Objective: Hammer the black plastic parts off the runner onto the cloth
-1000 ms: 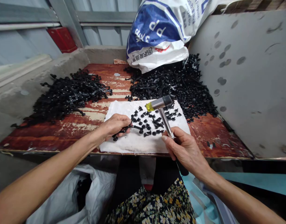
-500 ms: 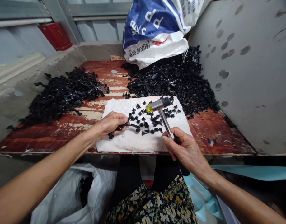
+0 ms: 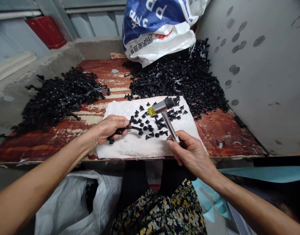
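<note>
My right hand [image 3: 190,151] is closed round the metal handle of a small hammer [image 3: 162,107] with a yellow face on one end and a black face on the other. The hammer head hangs just above several small black plastic caps [image 3: 152,125] scattered on a white cloth [image 3: 140,147]. My left hand [image 3: 108,128] is closed on a black plastic sprue [image 3: 130,129] and presses it flat on the cloth's left part.
The cloth lies on a worn red wooden board [image 3: 228,133]. A heap of black sprues [image 3: 59,98] sits at the left, a bigger black heap [image 3: 189,81] at the back right under a blue-white sack [image 3: 157,29]. A grey panel [image 3: 262,71] walls the right. A white bag [image 3: 73,205] hangs below.
The view has shifted a little down and left. Both hands keep their grips; the hammer stays raised over the caps.
</note>
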